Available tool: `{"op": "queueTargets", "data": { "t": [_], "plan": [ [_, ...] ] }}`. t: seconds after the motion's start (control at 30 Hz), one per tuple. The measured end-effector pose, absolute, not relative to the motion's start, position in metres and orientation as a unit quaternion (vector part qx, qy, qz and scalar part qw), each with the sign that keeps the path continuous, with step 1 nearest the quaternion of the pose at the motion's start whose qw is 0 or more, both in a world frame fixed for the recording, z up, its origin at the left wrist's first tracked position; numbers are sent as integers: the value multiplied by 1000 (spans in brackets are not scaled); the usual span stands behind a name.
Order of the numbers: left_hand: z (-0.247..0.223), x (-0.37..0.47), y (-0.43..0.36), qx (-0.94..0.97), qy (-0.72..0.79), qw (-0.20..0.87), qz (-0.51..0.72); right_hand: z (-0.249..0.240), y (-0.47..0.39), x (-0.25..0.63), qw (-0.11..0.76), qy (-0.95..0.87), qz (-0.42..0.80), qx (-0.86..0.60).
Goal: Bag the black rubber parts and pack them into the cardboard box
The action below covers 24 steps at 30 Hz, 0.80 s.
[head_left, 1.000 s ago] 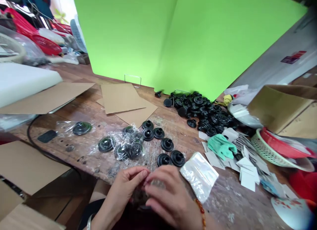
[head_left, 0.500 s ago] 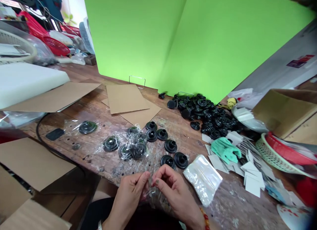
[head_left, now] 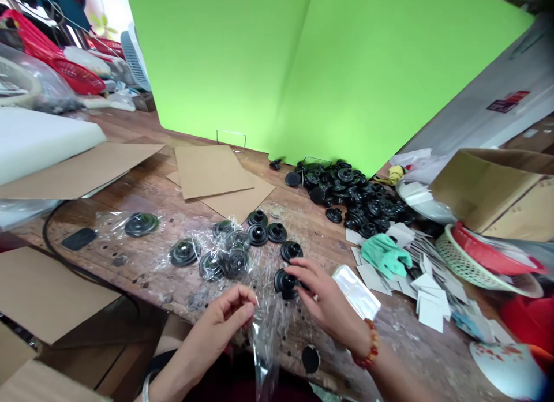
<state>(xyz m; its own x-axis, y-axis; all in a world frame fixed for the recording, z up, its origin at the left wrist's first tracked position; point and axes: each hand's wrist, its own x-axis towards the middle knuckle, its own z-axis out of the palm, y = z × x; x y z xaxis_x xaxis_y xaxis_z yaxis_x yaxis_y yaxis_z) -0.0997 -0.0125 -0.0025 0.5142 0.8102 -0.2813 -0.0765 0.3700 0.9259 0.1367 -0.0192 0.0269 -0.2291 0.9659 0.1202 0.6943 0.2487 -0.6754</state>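
Note:
My left hand point(head_left: 229, 318) pinches the top of a clear plastic bag point(head_left: 266, 338), which hangs down over the table's front edge. My right hand point(head_left: 322, 301) is over the stepped black discs, thumb and fingers apart. One black disc point(head_left: 285, 282) shows just left of its fingertips; another is mostly covered by the hand, and I cannot tell whether they touch. Further back lie more loose discs point(head_left: 258, 235). Left of these, several discs are wrapped in clear film point(head_left: 236, 262). A stack of clear bags point(head_left: 357, 291) lies partly behind my right hand.
A heap of black discs point(head_left: 355, 197) sits before the green panels point(head_left: 303, 73). To the right are a green cloth point(head_left: 386, 255), scattered white cards point(head_left: 430, 310) and a basket point(head_left: 476, 275). Cardboard sheets point(head_left: 212, 171) lie at the back; a black cable point(head_left: 82, 269) crosses the left edge.
My hands have parted. The left still holds the clear bag, now hanging down, while the right has moved up and right over the black discs. The view has shifted slightly.

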Motion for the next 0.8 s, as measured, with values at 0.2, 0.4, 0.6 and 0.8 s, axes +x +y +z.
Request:
{"op": "queueTargets", "data": {
  "t": [0.2,0.4,0.6,0.8],
  "plan": [
    [8,-96,-8,651,417,555,307,20,-3,141,240,-785,161,-548],
    [18,-78,-10,772,363,438,284,54,0,118,428,-580,387,-575],
    [6,-75,-10,703,406,452,370,42,0,121,320,-582,464,-586],
    [-5,-70,-12,542,399,652,350,39,-3,125,245,-651,462,-550]
  ]
}}
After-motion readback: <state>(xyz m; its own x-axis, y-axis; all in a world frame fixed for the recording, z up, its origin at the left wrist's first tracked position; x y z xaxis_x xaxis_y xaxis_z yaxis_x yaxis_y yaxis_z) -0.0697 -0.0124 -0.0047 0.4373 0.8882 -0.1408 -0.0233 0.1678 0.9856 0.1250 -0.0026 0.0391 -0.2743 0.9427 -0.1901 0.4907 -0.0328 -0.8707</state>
